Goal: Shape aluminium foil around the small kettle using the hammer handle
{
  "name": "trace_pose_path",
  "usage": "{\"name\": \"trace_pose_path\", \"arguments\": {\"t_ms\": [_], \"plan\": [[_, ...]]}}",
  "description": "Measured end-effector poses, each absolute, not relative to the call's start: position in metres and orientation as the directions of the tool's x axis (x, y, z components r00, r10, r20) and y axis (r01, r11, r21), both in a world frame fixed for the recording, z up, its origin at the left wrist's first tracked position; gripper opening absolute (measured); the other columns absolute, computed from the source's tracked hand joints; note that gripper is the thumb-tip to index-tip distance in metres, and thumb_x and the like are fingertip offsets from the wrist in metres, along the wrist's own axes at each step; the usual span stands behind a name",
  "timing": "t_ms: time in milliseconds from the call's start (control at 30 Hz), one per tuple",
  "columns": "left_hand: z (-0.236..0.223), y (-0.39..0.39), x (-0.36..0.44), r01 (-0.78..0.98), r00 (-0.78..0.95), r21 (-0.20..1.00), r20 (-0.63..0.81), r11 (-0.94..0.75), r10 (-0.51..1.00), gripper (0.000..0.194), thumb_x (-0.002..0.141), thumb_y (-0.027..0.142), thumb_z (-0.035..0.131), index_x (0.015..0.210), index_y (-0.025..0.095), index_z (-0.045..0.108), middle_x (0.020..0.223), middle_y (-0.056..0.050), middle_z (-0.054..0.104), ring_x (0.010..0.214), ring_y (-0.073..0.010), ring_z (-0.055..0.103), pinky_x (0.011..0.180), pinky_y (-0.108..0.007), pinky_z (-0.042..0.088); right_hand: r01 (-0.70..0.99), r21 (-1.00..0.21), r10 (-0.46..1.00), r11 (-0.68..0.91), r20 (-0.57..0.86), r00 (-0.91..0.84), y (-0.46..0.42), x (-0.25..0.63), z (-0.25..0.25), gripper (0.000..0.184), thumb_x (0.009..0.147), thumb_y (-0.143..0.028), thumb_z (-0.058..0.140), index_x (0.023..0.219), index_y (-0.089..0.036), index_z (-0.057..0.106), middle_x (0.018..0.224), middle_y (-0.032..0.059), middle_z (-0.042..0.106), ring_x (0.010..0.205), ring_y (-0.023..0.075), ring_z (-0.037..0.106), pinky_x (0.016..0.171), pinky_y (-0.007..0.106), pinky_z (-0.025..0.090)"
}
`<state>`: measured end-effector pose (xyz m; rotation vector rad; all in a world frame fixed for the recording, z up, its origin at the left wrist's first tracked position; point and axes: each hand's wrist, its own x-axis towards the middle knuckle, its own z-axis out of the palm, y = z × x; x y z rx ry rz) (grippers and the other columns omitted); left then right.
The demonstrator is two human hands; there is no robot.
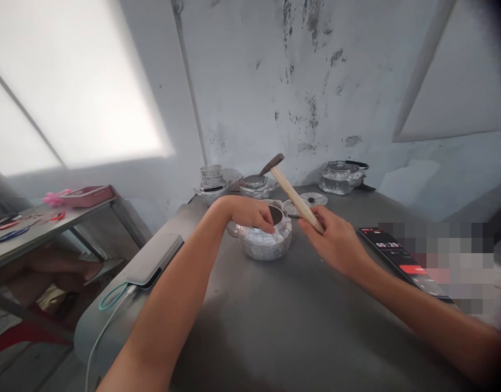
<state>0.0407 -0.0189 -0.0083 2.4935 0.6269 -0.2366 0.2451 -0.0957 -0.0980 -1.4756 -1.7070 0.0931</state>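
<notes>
A round silvery metal pot (264, 245) with a wide mouth and a side handle stands upright on the grey table. My left hand (256, 214) is closed at its rim, with fingers bent over the opening; some fingertips are hidden. In my right hand (334, 237) is a hammer (293, 191), gripped near the end of its pale wooden handle. Its dark head points up and to the left, above and behind the pot and apart from it. Flat round metal lids (313, 200) lie on the table behind the hammer handle.
More metal pots (256, 187) line the table's back edge, one with stacked strainers (211, 177). Another pot (340, 178) stands at back right. A power bank (154, 258) with cables lies left, a phone (401, 261) right. On a side table is a pink tray (89, 197); a person's legs (42, 272) show beneath.
</notes>
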Motion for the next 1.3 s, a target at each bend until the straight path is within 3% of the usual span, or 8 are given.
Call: {"name": "trace_pose_path", "arguments": {"t_ms": [200, 333, 500, 567, 667, 833, 933, 1300], "plan": [[-0.003, -0.024, 0.040, 0.601, 0.799, 0.399, -0.293, -0.692, 0.525, 0.034, 0.078, 0.048, 0.062, 0.059, 0.020, 0.060, 0.059, -0.001, 0.051, 0.053, -0.0172, 0.047, 0.053, -0.029, 0.030, 0.775, -0.554, 0.841, 0.305, 0.538, 0.053, -0.096, 0.245, -0.098, 0.016, 0.084, -0.038, 0.051, 0.087, -0.024, 0.056, 0.066, -0.0026, 0.058, 0.055, 0.0126, 0.049, 0.053, 0.024, 0.036], [0.007, -0.028, 0.029, 0.630, 0.760, 0.410, -0.153, -0.659, 0.632, 0.037, 0.083, 0.055, 0.054, 0.089, 0.022, 0.069, 0.088, -0.003, 0.066, 0.078, -0.0206, 0.059, 0.063, -0.025, 0.038, 0.762, -0.557, 0.822, 0.332, 0.566, 0.056, -0.098, 0.244, -0.098, 0.018, 0.084, -0.040, 0.051, 0.086, -0.023, 0.057, 0.064, -0.0019, 0.056, 0.053, 0.0126, 0.046, 0.051, 0.024, 0.035], [0.004, -0.010, 0.005, 0.791, 0.563, 0.260, 0.048, -0.554, 0.825, 0.054, 0.081, 0.059, 0.055, 0.123, 0.025, 0.057, 0.120, -0.007, 0.060, 0.099, -0.0265, 0.056, 0.073, -0.028, 0.040, 0.757, -0.573, 0.850, 0.315, 0.525, 0.043, -0.101, 0.244, -0.098, 0.028, 0.087, -0.045, 0.046, 0.074, -0.023, 0.056, 0.055, -0.0035, 0.046, 0.049, 0.0116, 0.040, 0.046, 0.023, 0.030], [-0.001, 0.000, -0.001, 0.852, 0.490, 0.202, 0.017, -0.483, 0.871, 0.069, 0.077, 0.060, 0.058, 0.135, 0.024, 0.046, 0.130, -0.009, 0.053, 0.107, -0.0295, 0.053, 0.077, -0.030, 0.040, 0.764, -0.572, 0.857, 0.299, 0.513, 0.048, -0.101, 0.244, -0.097, 0.031, 0.087, -0.047, 0.046, 0.069, -0.023, 0.054, 0.053, -0.0038, 0.042, 0.048, 0.0115, 0.038, 0.045, 0.023, 0.029], [-0.009, 0.012, -0.005, 0.863, 0.496, 0.168, -0.101, -0.477, 0.862, 0.070, 0.077, 0.066, 0.054, 0.134, 0.023, 0.049, 0.135, -0.010, 0.049, 0.112, -0.0312, 0.051, 0.079, -0.030, 0.040, 0.769, -0.562, 0.863, 0.305, 0.505, 0.026, -0.101, 0.244, -0.097, 0.033, 0.087, -0.048, 0.045, 0.066, -0.022, 0.050, 0.052, -0.0040, 0.040, 0.049, 0.0114, 0.036, 0.045, 0.023, 0.029], [-0.019, 0.023, -0.008, 0.842, 0.515, 0.325, -0.242, -0.432, 0.822, 0.069, 0.077, 0.068, 0.053, 0.131, 0.024, 0.051, 0.123, -0.009, 0.060, 0.090, -0.0242, 0.064, 0.067, -0.025, 0.045, 0.775, -0.546, 0.875, 0.320, 0.484, -0.020, -0.101, 0.242, -0.099, 0.033, 0.087, -0.047, 0.046, 0.066, -0.022, 0.050, 0.053, -0.0039, 0.042, 0.050, 0.0111, 0.035, 0.046, 0.022, 0.028], [-0.023, 0.027, -0.010, 0.832, 0.520, 0.379, -0.280, -0.405, 0.807, 0.065, 0.078, 0.065, 0.053, 0.126, 0.021, 0.054, 0.120, -0.009, 0.062, 0.089, -0.0233, 0.065, 0.065, -0.024, 0.047, 0.766, -0.556, 0.885, 0.323, 0.464, -0.036, -0.101, 0.241, -0.099, 0.033, 0.087, -0.047, 0.046, 0.066, -0.022, 0.050, 0.053, -0.0038, 0.042, 0.050, 0.0110, 0.035, 0.046, 0.022, 0.027], [-0.022, 0.024, -0.008, 0.849, 0.509, 0.361, -0.359, -0.386, 0.783, 0.065, 0.083, 0.068, 0.045, 0.128, 0.021, 0.051, 0.129, -0.007, 0.056, 0.096, -0.0220, 0.064, 0.073, -0.024, 0.052, 0.769, -0.572, 0.910, 0.285, 0.413, -0.031, -0.101, 0.239, -0.096, 0.035, 0.086, -0.048, 0.047, 0.064, -0.020, 0.045, 0.054, -0.0051, 0.035, 0.052, 0.0095, 0.031, 0.047, 0.021, 0.025]]}}
